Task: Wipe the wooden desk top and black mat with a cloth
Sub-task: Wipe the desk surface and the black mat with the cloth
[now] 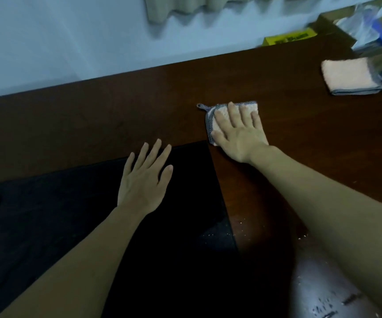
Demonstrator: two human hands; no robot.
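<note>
Nearest, along the bottom right: pale crumbs and streaks scattered on the wooden desk top and just over the edge of the black mat, under and beside the right forearm. Likely the reason for the wiping, and not yet dealt with, judging by how they lie.

A little farther in: left hand laid flat on the black mat near its far edge, fingers straight and slightly spread, gripping nothing. Probably there to pin the mat so a stroke along its border does not drag or lift it.

Just beyond the mat's far right corner: right hand flat on the cloth, fingers straight and close together, palm bearing down. Pressing rather than pinching, which suits a broad sweep across bare wood. Cloth folded into a small pad, pale face up, grey trim and a little hanging loop showing at its left end; lying on the desk top just off the mat, not on it. Mat apparently still to be wiped.

Farther right: a second folded towel, pink with grey edging, lying well apart from the working hand, perhaps kept as a spare.

Farthest, at the back right corner: a yellow box and blurred clutter, too smeared to name, against a pale wall.
</note>
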